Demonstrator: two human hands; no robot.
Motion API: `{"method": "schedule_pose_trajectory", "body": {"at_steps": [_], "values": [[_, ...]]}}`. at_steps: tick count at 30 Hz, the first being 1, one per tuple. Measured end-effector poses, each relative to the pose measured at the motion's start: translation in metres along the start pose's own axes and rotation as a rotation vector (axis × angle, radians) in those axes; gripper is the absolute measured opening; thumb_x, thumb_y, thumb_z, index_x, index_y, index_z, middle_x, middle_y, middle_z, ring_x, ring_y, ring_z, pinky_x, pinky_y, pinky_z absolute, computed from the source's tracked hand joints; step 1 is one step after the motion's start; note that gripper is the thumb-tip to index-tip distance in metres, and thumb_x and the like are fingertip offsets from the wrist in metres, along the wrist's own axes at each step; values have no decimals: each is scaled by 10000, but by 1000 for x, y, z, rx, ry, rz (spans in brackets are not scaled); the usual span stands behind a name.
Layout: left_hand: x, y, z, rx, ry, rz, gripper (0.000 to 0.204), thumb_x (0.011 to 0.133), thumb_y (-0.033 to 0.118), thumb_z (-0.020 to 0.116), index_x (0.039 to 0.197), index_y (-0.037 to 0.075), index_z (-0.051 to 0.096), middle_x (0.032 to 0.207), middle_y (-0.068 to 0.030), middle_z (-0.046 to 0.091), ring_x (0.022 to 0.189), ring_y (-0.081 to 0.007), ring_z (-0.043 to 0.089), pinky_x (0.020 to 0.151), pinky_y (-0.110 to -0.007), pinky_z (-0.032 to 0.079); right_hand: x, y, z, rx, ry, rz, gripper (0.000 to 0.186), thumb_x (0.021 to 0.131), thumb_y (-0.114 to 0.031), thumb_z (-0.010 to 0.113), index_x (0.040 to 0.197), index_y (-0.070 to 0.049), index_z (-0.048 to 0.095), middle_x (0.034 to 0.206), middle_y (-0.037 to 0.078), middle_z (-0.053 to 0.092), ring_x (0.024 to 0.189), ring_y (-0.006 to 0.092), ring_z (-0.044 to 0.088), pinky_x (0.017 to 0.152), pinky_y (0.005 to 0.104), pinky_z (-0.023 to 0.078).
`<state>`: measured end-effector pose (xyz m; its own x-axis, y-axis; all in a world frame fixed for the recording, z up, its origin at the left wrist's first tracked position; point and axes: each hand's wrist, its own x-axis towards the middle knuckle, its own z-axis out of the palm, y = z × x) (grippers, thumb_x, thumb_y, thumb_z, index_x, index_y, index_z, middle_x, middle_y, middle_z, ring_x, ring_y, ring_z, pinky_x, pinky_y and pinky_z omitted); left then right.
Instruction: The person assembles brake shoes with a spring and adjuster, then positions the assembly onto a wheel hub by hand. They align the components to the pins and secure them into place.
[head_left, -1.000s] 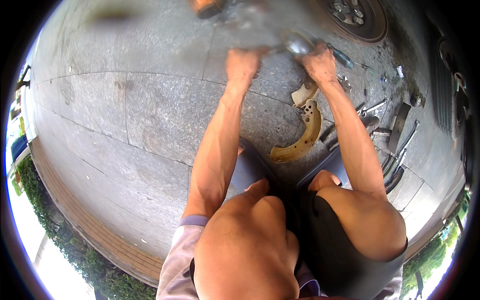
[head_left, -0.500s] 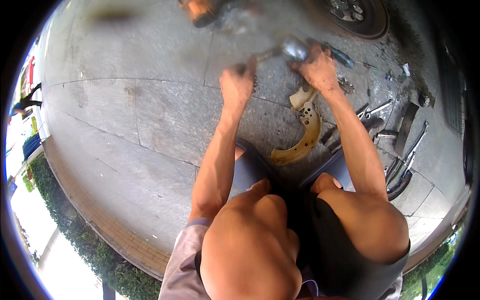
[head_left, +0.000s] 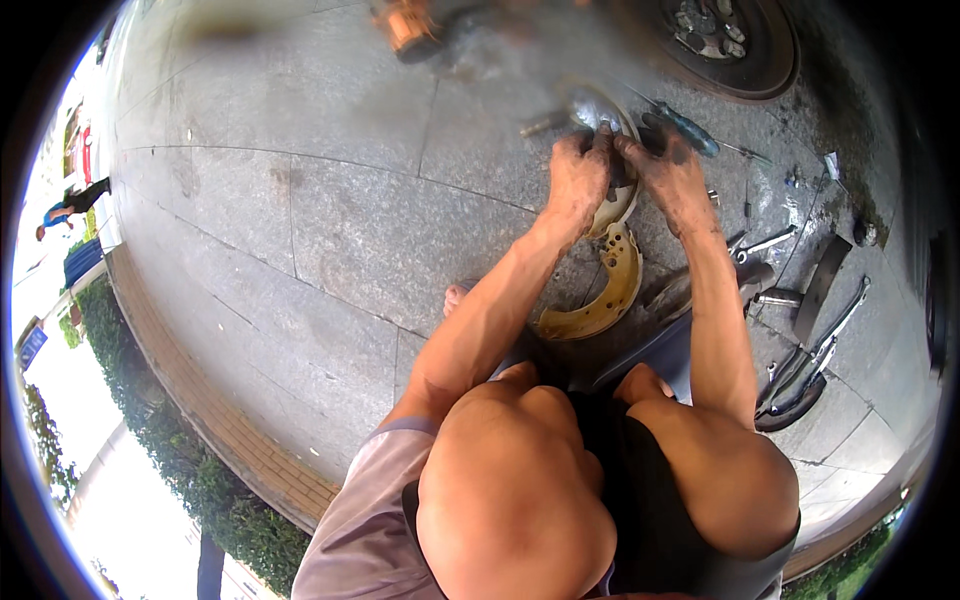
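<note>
My left hand is closed, thumb and fingers pinched on a pale, curved brake shoe. Opposite it, my right hand, its fingertips blackened, is closed on the same part. The shoe's upper stretch is blurred and partly covered by my fingers. Just beyond my hands lies a shiny rounded metal piece, with a short handle pointing left; the blur hides how they join. A second brake shoe, yellowish with holes, rests on the paving nearer my knees. A blue-handled screwdriver lies beyond my right hand.
A round wheel part stands at the far right, with an orange tool at the far left. Right of my right arm lie wrenches, a dark curved strip and pliers-like tools. A person is distant at left.
My left hand has let go of the handle and moved right, beside my right hand. Both hands now grip the pale brake shoe, which lay on the paving before.
</note>
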<state>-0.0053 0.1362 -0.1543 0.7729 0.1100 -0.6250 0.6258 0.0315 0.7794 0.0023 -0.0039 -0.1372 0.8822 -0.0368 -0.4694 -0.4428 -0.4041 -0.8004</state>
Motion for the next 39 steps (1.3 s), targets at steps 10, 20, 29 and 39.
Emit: {"method": "schedule_pose_trajectory", "body": {"at_steps": [10, 20, 29, 39], "values": [[-22, 18, -12, -204, -109, -4, 433, 1030, 336, 603, 876, -62, 681, 705, -94, 656, 569, -130, 564, 500, -323, 443, -14, -1, -1, 75, -6, 10, 875, 839, -586, 737, 1354, 98, 557, 1257, 281, 649, 1211, 333, 621, 1057, 395, 456], [-57, 47, -48, -679, -393, -73, 464, 1027, 409, 603, 984, -38, 716, 861, -91, 708, 723, -113, 620, 661, -280, 515, -57, 6, 0, 760, -441, 29, 845, 791, -484, 835, 1362, 58, 527, 1279, 136, 622, 1201, 250, 576, 1086, 414, 413], [-35, 32, -87, -185, -515, 79, 693, 974, 635, 562, 1011, -37, 728, 885, -54, 668, 876, -136, 568, 818, -320, 473, -77, -21, 3, 451, -429, -90, 773, 760, -328, 828, 1361, 58, 531, 1238, 132, 650, 1168, 231, 590, 1053, 354, 431], [-25, 38, -132, 188, -423, 99, 811, 932, 734, 527, 1018, -54, 697, 926, -169, 641, 947, -218, 586, 845, -404, 482, -87, -53, 36, 149, -324, -104, 702, 864, -294, 799, 1396, 45, 489, 1127, 121, 674, 1047, 221, 637, 936, 368, 509]]}}
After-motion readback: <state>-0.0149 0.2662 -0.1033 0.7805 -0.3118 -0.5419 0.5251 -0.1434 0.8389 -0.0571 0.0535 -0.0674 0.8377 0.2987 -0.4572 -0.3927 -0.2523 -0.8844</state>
